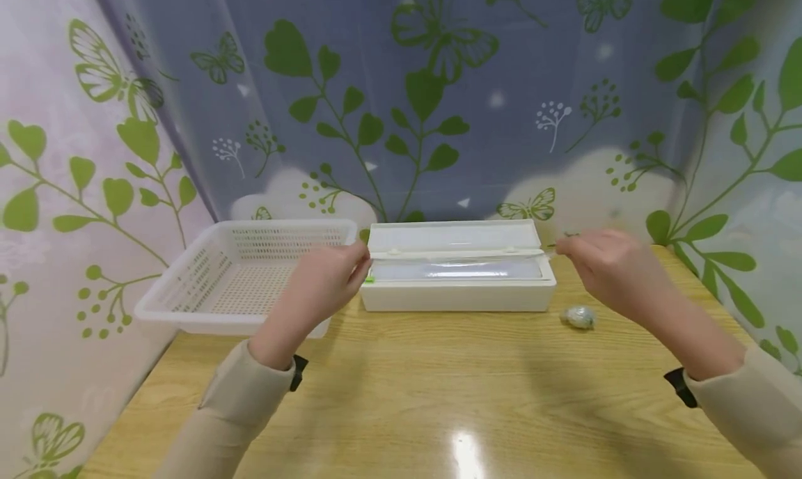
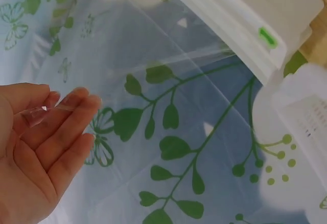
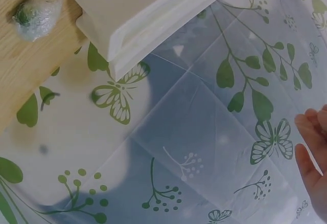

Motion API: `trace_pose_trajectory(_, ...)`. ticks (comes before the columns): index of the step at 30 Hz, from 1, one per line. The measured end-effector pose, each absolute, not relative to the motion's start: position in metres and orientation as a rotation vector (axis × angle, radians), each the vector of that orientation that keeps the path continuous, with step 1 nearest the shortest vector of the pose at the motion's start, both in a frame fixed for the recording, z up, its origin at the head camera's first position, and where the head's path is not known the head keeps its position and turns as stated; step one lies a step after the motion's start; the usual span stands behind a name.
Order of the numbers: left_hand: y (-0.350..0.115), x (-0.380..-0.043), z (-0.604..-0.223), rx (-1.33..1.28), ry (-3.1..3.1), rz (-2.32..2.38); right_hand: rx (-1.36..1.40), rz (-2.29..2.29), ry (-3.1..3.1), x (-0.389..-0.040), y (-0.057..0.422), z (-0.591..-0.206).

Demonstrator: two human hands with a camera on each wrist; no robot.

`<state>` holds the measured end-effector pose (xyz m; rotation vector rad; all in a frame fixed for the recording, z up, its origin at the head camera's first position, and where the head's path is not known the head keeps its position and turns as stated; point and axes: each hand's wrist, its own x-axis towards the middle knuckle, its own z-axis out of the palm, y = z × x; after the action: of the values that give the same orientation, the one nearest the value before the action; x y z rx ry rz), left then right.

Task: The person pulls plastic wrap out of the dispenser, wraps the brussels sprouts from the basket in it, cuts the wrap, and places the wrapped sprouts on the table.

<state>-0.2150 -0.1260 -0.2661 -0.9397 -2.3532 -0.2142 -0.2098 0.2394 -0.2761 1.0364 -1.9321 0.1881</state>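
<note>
A white cling film dispenser box (image 1: 460,296) stands on the table with its lid (image 1: 454,237) raised and a shiny roll (image 1: 457,270) inside. Clear cling film (image 2: 168,60) stretches from it, nearly invisible against the patterned cloth. At the box's left end my left hand (image 1: 328,273) pinches the film's edge between thumb and fingers; the remaining fingers are loosely bent in the left wrist view. My right hand (image 1: 604,267) pinches the film off the box's right end; only part of that hand (image 3: 314,147) enters the right wrist view.
A white perforated basket (image 1: 219,319) sits left of the box, behind my left forearm. Right of the box lies a small greenish lump wrapped in clear film (image 1: 579,317). A cloth with leaves and butterflies (image 1: 351,117) hangs behind the wooden table (image 1: 438,381).
</note>
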Motion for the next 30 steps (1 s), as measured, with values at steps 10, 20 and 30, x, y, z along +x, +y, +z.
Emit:
trace_pose_trajectory(10,-0.110,-0.189,-0.306,-1.124,-2.359,-0.201,1.091,0.204,-1.926,-0.191,0.241,-0.289)
trace_pose_trajectory(20,-0.103,-0.180,-0.344,-1.241,-2.360,-0.197,1.195,0.256,-2.029,-0.178,0.238,-0.303)
trace_pose_trajectory(30,-0.111,-0.172,-0.363,-1.228,-2.436,0.014,1.341,0.288,-2.108,-0.169,0.227,-0.328)
